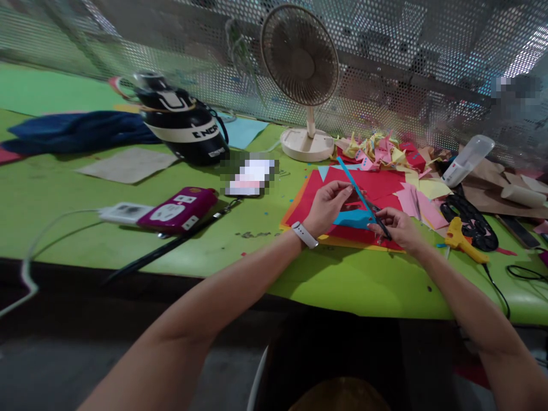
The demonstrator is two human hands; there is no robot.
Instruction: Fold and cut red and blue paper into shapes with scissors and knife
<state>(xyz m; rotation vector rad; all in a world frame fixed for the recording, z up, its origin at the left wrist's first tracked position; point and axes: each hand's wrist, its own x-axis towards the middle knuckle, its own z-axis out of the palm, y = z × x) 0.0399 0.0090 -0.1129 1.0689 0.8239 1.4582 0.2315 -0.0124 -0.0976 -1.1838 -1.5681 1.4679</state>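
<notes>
the hands are apart: the left hand (329, 206) pinches a thin bright-blue paper strip (356, 185), and the right hand (399, 228) is closed around dark-handled metal scissors (383, 224) at the strip's near end. the strip slants above a stack of red paper sheets (391, 181) on the green worktop (257, 251). far left of the stack, a black bottle with a white band (184, 132) bears bold letters, "nc" readable among them; its lower lettering is too small. at far right, the writing on a clear plastic bottle (473, 157) cannot be read.
</notes>
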